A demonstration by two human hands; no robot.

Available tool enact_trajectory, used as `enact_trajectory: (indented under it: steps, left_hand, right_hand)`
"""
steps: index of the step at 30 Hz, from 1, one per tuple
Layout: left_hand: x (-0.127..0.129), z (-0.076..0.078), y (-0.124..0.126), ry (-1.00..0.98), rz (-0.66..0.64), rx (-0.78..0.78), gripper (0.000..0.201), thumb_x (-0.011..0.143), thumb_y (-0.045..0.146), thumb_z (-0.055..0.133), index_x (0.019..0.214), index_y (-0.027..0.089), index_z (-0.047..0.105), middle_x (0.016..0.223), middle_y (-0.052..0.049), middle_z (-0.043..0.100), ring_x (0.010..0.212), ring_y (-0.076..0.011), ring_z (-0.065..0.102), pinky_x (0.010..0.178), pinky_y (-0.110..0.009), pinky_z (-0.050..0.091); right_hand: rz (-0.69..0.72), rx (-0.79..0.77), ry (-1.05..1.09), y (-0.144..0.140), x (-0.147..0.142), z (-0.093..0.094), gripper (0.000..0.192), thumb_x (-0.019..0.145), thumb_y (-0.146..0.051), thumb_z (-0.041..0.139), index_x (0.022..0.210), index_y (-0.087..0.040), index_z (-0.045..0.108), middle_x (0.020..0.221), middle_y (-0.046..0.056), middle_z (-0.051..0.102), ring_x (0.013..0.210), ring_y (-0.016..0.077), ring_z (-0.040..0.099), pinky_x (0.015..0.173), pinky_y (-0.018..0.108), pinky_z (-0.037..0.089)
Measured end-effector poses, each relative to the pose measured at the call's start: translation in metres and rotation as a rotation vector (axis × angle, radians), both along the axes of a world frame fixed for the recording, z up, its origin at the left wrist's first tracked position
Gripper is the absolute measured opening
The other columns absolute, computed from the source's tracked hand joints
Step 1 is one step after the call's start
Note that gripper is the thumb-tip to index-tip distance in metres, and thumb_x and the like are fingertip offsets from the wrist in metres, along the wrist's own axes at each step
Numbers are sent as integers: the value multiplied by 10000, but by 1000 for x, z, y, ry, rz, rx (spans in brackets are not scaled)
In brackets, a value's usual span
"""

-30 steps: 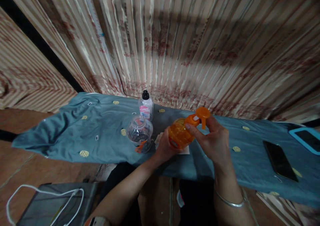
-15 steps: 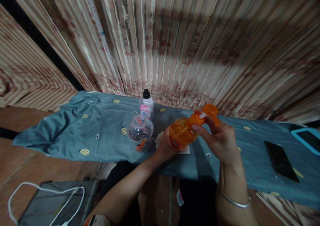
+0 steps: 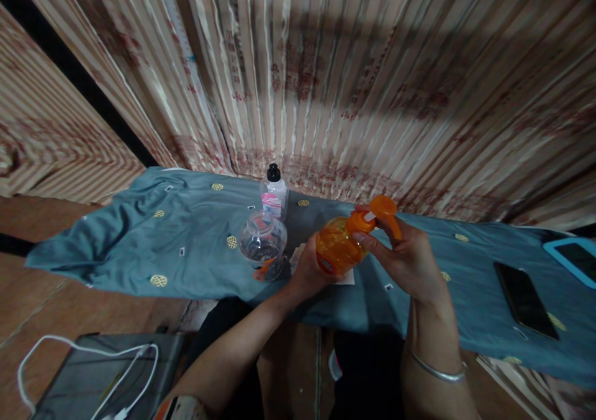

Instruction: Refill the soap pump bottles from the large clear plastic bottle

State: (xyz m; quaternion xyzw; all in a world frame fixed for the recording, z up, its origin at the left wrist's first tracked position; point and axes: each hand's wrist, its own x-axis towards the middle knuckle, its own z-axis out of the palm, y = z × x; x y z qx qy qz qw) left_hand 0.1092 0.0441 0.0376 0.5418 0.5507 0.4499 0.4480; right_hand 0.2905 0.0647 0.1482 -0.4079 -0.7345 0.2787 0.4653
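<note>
An orange pump bottle (image 3: 339, 246) is tilted to the right between my two hands, above the cloth. My left hand (image 3: 308, 272) is closed around its lower body. At the neck, the fingers of my right hand (image 3: 404, 255) grip the orange pump top (image 3: 361, 221), whose round head (image 3: 383, 206) points up and right; a pale stem shows below that head. Left of my left hand stands a clear plastic cup (image 3: 262, 246). Behind the cup is a clear squeeze bottle (image 3: 274, 195) with a black cap and a pink label. White paper (image 3: 345, 278) lies partly under my left hand.
A blue-grey cloth (image 3: 200, 221) covers the long table. Toward the right lie a black phone (image 3: 525, 299) and a blue-framed device (image 3: 575, 259). A striped curtain (image 3: 316, 85) hangs behind. At lower left, a white cable (image 3: 97, 355) rests on a grey surface (image 3: 79, 376).
The pump top and my right hand have shifted slightly left and a little down. My left hand keeps its hold on the bottle.
</note>
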Motion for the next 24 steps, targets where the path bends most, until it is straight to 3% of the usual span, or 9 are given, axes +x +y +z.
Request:
enact_trajectory:
  steps: [12, 15, 19, 24]
  left_hand:
    - [-1, -4, 1, -61, -19, 50, 1038, 485, 203, 1080, 1397, 246, 584, 1438, -112, 747, 1349, -353, 722, 1191, -531, 575]
    - [-1, -5, 1, -63, -13, 36, 1076, 471, 218, 1088, 1420, 251, 582, 1452, -118, 741, 1357, -361, 716, 1193, -538, 570]
    - [-2, -4, 0, -81, -20, 25, 1049, 494, 250, 1083, 1417, 249, 583, 1441, -102, 752, 1342, -350, 719, 1189, -532, 564]
    - [-2, -1, -1, -80, -17, -7, 1054, 492, 245, 1088, 1416, 248, 582, 1430, -97, 758, 1328, -343, 724, 1169, -513, 575]
  right_hand:
    - [138, -67, -83, 7, 2, 18, 372, 954, -566, 828, 1206, -294, 806, 1230, 50, 800, 1134, 248, 762, 1065, 386, 579]
    - [37, -3, -115, 1, -6, 18, 344, 968, -551, 801, 1167, -271, 789, 1163, 40, 804, 1068, 236, 770, 964, 357, 578]
    - [-202, 123, -199, -9, -19, 19, 374, 961, -608, 733, 1049, -245, 761, 971, 31, 790, 875, 234, 766, 764, 348, 555]
    - [-388, 87, -203, -13, -32, 20, 470, 886, -733, 722, 949, -268, 700, 931, 57, 786, 830, 267, 756, 737, 388, 560]
